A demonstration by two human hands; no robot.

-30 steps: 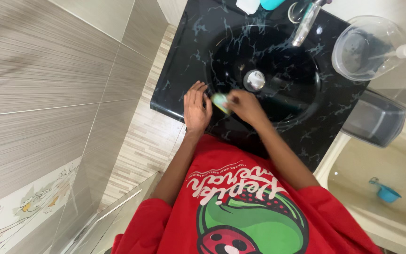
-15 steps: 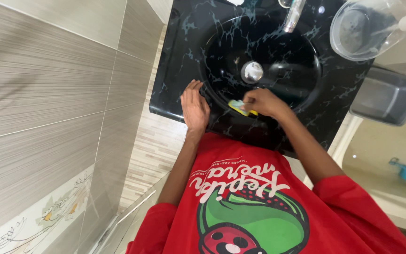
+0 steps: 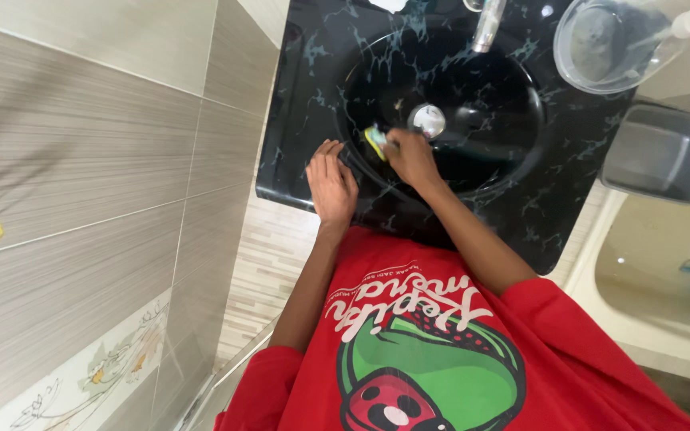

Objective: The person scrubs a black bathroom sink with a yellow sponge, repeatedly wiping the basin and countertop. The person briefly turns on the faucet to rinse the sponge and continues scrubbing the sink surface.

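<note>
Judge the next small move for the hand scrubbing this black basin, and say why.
Probably sweep the sponge on around the bowl wall toward the drain: the right hand presses it on the near-left slope, while the left hand braces flat on the sink rim.

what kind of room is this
Most likely a home bathroom: a black marbled sink with a chrome tap, tiled walls, and what looks like a tub beside it.

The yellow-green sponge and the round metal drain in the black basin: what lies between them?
Head view: only a short bare stretch of the black marbled sink basin lies between the yellow-green sponge, held in the right hand, and the round metal drain.
</note>
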